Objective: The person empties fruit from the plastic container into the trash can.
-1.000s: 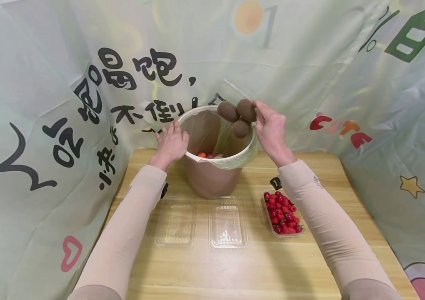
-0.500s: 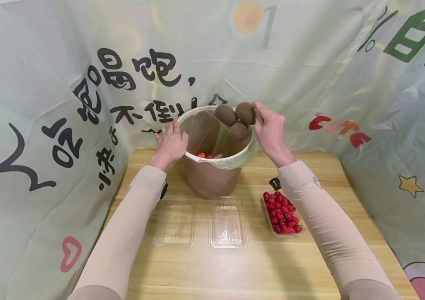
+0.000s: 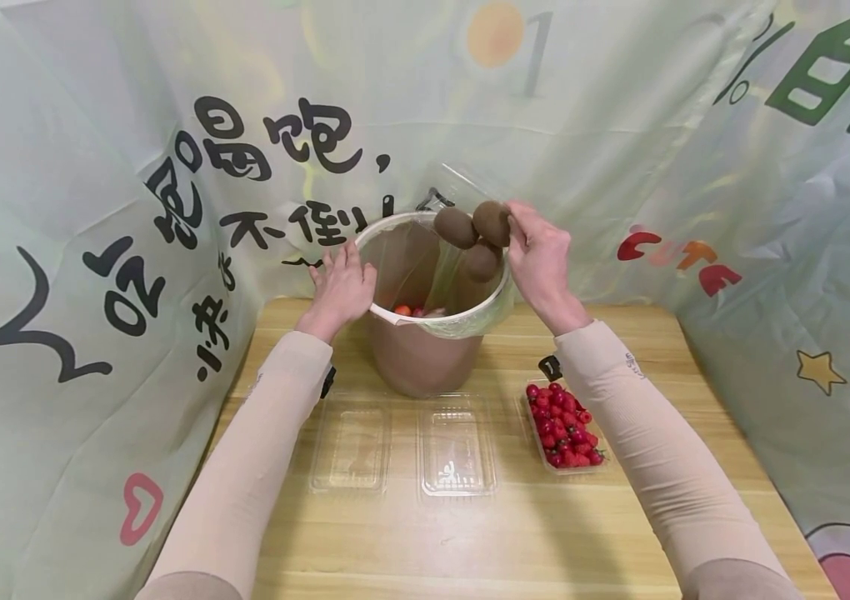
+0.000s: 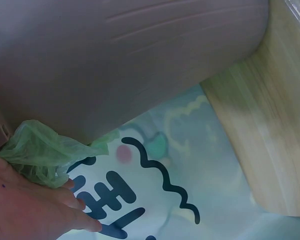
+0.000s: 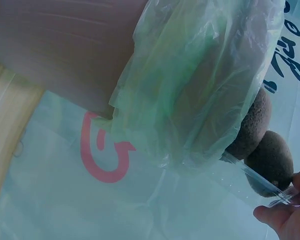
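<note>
In the head view, my right hand (image 3: pixel 541 254) pinches the edge of a clear plastic container (image 3: pixel 458 185), which is tilted over the bin's mouth. Three brown kiwis (image 3: pixel 482 262) sit bunched at its low end; the right wrist view shows a kiwi (image 5: pixel 271 162) close to the thumb. Below them stands a brownish-pink bin (image 3: pixel 425 358) with a white rim and a thin green bag lining it. On the rim's left side rests my left hand (image 3: pixel 344 287), fingers extended. The left wrist view has this hand (image 4: pixel 32 210) beside the green bag (image 4: pixel 45 150).
Two clear plastic trays, a left tray (image 3: pixel 351 450) and a right tray (image 3: pixel 458 450), lie in front of the bin. Further right is a punnet of red berries and radish-like fruit (image 3: pixel 563 425). Small red and orange items (image 3: pixel 403 310) lie inside the bin. Printed curtains enclose the wooden table (image 3: pixel 440 550).
The container has rocked slightly in my right hand, and the kiwis shifted a little left, then back right. My left hand stays on the rim.
</note>
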Action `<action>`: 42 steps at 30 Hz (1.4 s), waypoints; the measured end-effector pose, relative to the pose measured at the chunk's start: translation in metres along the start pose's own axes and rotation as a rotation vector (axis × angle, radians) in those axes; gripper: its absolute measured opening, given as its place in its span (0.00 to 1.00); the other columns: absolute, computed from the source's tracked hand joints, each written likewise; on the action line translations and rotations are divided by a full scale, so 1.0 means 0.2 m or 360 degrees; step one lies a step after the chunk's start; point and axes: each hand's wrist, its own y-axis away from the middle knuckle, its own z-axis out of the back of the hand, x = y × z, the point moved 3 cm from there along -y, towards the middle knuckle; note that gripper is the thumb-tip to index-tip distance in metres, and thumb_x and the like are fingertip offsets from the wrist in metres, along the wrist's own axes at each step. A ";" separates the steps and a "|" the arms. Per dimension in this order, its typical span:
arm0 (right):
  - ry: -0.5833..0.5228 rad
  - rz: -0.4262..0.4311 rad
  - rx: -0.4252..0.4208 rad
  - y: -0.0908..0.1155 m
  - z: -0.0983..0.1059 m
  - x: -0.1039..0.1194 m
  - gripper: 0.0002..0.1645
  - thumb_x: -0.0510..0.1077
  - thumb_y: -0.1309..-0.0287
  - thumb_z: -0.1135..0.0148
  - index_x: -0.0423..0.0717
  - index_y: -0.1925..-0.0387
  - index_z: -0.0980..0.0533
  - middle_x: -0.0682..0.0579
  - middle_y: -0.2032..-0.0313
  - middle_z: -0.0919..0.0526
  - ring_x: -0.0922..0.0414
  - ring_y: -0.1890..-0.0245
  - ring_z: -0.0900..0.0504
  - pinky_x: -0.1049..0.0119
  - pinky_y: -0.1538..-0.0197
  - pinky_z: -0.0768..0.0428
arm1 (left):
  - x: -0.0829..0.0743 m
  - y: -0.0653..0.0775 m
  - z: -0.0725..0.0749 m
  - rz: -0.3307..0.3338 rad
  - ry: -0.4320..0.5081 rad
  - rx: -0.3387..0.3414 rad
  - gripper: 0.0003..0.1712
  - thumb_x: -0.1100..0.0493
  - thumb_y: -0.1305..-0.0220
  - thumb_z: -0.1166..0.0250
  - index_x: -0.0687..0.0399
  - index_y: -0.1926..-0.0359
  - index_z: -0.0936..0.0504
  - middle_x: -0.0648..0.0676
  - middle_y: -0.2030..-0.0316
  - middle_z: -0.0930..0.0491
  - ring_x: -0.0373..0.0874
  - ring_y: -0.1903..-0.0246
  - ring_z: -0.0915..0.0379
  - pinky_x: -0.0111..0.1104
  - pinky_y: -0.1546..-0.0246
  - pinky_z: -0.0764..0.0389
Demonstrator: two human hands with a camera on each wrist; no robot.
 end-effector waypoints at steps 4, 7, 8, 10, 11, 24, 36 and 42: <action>0.0023 0.0008 -0.0015 0.00 0.00 0.00 0.15 0.30 0.29 0.42 0.33 0.46 0.14 0.36 0.47 0.12 0.40 0.43 0.12 0.51 0.39 0.14 | 0.00 0.01 0.00 0.0005 0.0011 0.0014 0.43 0.43 0.19 0.67 0.66 0.16 0.60 0.67 0.16 0.62 0.72 0.18 0.74 0.70 0.22 0.72; 0.0036 0.0006 -0.0023 0.00 0.00 0.00 0.16 0.28 0.30 0.41 0.33 0.47 0.14 0.35 0.48 0.12 0.38 0.45 0.11 0.50 0.42 0.13 | 0.00 0.01 0.00 0.0007 0.0006 0.0020 0.43 0.43 0.19 0.68 0.66 0.16 0.61 0.67 0.16 0.64 0.72 0.18 0.74 0.69 0.22 0.74; 0.0032 0.0005 -0.0023 0.00 0.00 0.00 0.16 0.28 0.30 0.41 0.33 0.46 0.15 0.34 0.48 0.12 0.38 0.46 0.11 0.50 0.43 0.12 | 0.00 0.01 0.00 0.0007 0.0005 0.0021 0.43 0.43 0.19 0.68 0.66 0.16 0.61 0.67 0.16 0.64 0.72 0.18 0.75 0.69 0.22 0.74; 0.0024 0.0003 -0.0029 0.00 0.00 0.00 0.16 0.28 0.30 0.41 0.32 0.46 0.15 0.34 0.48 0.12 0.38 0.46 0.11 0.50 0.44 0.12 | 0.00 0.01 0.00 0.0006 0.0006 0.0018 0.43 0.43 0.19 0.68 0.66 0.16 0.61 0.67 0.16 0.64 0.72 0.18 0.75 0.69 0.22 0.74; 0.0018 0.0001 -0.0035 0.00 0.00 0.01 0.16 0.28 0.30 0.41 0.32 0.46 0.15 0.33 0.48 0.12 0.38 0.47 0.11 0.50 0.45 0.12 | 0.00 0.01 0.00 0.0006 0.0003 0.0018 0.43 0.43 0.19 0.68 0.66 0.16 0.61 0.67 0.16 0.64 0.72 0.18 0.75 0.69 0.22 0.74; 0.0092 0.0018 -0.0033 -0.02 0.02 0.02 0.13 0.32 0.26 0.43 0.34 0.51 0.15 0.33 0.60 0.10 0.40 0.70 0.12 0.46 0.64 0.13 | -0.01 0.01 0.01 0.0004 0.0014 0.0006 0.43 0.43 0.19 0.68 0.66 0.16 0.60 0.67 0.16 0.62 0.72 0.18 0.74 0.69 0.22 0.73; 0.0086 0.0222 -0.0105 -0.01 0.01 0.03 0.14 0.32 0.25 0.43 0.29 0.49 0.15 0.34 0.49 0.11 0.39 0.45 0.11 0.52 0.39 0.15 | 0.00 0.01 0.00 0.0002 0.0006 0.0000 0.44 0.42 0.20 0.69 0.66 0.16 0.60 0.68 0.16 0.62 0.72 0.18 0.73 0.70 0.22 0.72; 0.0064 0.0215 -0.0154 -0.02 0.01 0.03 0.13 0.33 0.25 0.42 0.31 0.50 0.15 0.36 0.50 0.10 0.40 0.45 0.11 0.56 0.36 0.16 | 0.00 0.01 0.00 0.0004 -0.0005 0.0001 0.44 0.42 0.20 0.69 0.66 0.16 0.60 0.68 0.16 0.62 0.72 0.18 0.73 0.70 0.22 0.73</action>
